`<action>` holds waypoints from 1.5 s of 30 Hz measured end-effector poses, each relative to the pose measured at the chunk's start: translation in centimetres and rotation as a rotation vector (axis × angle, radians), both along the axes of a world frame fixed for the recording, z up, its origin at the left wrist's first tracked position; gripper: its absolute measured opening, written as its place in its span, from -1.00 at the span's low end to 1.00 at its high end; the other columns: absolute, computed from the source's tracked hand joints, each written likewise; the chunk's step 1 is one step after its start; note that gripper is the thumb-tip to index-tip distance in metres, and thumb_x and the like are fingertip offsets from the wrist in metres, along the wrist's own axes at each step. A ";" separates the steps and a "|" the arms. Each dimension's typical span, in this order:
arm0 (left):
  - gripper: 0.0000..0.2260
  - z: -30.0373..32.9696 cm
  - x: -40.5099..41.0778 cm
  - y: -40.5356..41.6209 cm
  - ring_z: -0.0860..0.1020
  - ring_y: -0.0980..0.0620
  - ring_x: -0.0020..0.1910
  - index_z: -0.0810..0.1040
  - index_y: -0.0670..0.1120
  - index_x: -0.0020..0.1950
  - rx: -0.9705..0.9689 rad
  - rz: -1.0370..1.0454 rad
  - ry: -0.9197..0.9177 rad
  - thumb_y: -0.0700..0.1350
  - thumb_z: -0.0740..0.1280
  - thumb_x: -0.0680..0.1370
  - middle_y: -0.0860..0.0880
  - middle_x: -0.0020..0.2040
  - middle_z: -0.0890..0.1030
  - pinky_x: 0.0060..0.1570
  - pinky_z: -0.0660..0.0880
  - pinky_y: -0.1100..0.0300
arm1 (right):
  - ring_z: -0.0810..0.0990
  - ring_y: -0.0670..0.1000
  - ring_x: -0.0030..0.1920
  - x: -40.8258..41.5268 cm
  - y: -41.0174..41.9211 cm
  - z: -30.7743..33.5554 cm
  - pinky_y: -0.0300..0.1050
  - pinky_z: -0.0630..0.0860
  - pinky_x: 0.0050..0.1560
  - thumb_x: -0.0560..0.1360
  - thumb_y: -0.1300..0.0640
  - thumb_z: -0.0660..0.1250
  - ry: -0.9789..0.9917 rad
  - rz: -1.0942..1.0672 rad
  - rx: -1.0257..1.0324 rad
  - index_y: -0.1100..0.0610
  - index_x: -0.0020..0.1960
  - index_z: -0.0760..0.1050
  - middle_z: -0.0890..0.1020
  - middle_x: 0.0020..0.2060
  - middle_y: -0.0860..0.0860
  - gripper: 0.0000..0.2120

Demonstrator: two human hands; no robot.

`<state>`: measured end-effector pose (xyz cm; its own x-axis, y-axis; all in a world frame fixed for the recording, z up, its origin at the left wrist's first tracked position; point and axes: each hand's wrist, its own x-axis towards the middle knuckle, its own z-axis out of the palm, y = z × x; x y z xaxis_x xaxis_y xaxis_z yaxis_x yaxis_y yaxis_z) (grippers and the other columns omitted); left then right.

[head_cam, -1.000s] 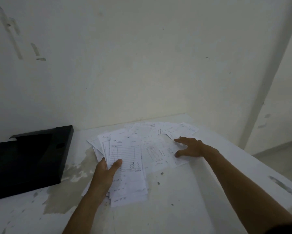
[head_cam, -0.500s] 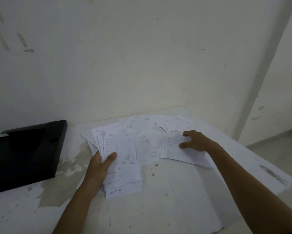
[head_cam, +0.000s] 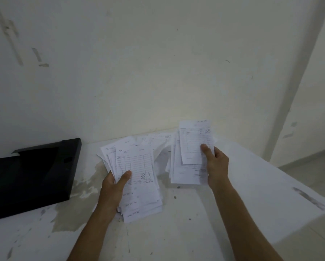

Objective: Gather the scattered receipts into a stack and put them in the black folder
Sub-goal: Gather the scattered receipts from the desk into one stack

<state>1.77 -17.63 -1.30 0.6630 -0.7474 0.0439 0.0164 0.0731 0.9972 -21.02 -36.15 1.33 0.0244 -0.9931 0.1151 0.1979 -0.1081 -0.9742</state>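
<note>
The receipts are split into two bunches, both held above the middle of the table (head_cam: 205, 232); the left bunch (head_cam: 139, 178), a thick fanned sheaf with a lined form on top, is gripped by the left hand (head_cam: 113, 187), thumb pressed across the top sheet and the other fingers curled beneath, out of sight; its lower end droops toward the near side, whether onto the tabletop I cannot tell; the right bunch (head_cam: 189, 159) stands more upright, pinched by the right hand (head_cam: 217, 166) with the thumb on the front sheet and fingers wrapped round the back; a few loose slips (head_cam: 157, 138) lie flat near the far edge, between and behind the two bunches; the black folder (head_cam: 31, 176) lies open at the left edge, well apart from both hands, its far corner close to the wall (head_cam: 157, 63); the tabletop is white, with worn, stained patches beside the folder and a dark smear toward the right edge.
</note>
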 end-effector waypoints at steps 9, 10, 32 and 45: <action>-0.68 0.2 0.2 0.1 0.66 0.00 0.11 0.56 0.01 0.32 -0.044 -0.001 0.054 -0.10 0.40 0.57 0.03 0.15 0.68 0.11 0.57 0.08 | 0.70 0.08 -0.20 0.3 0.1 -0.5 -0.05 0.64 -0.15 0.54 0.09 0.45 0.001 -0.010 -0.026 0.24 -0.07 0.65 0.73 -0.17 0.10 -0.81; -0.68 0.3 0.0 0.1 0.66 -0.01 0.11 0.56 0.01 0.32 -0.050 -0.011 0.067 -0.10 0.40 0.56 0.02 0.15 0.69 0.12 0.57 0.06 | 0.69 0.07 -0.21 0.6 0.3 -0.7 -0.09 0.64 -0.19 0.54 0.10 0.44 0.009 -0.009 -0.026 0.24 -0.08 0.65 0.73 -0.18 0.10 -0.81; -0.65 1.2 -0.5 0.0 0.67 -0.01 0.11 0.53 0.01 0.34 -0.118 -0.076 0.080 -0.13 0.39 0.55 0.02 0.17 0.69 0.15 0.59 0.03 | 0.65 0.20 0.22 6.7 8.3 -1.4 0.19 0.57 0.26 0.70 -0.01 0.12 -0.052 0.686 0.067 0.20 0.25 0.57 0.69 0.17 0.16 -0.63; -0.73 0.4 4.3 2.2 0.65 -0.14 0.11 0.59 -0.04 0.24 -0.102 0.112 0.274 -0.09 0.42 0.54 -0.09 0.13 0.70 0.07 0.58 -0.10 | 0.30 0.26 0.44 8.5 -1.3 -1.0 0.23 0.21 0.41 0.34 -0.60 0.16 1.302 0.105 -0.014 0.13 0.47 0.35 0.41 0.41 0.20 -0.01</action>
<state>6.03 -15.42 -0.87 0.7384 -0.6700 -0.0769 0.2701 0.1893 0.9440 -12.53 -37.41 0.31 0.2014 -0.9786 -0.0413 -0.8758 -0.1610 -0.4551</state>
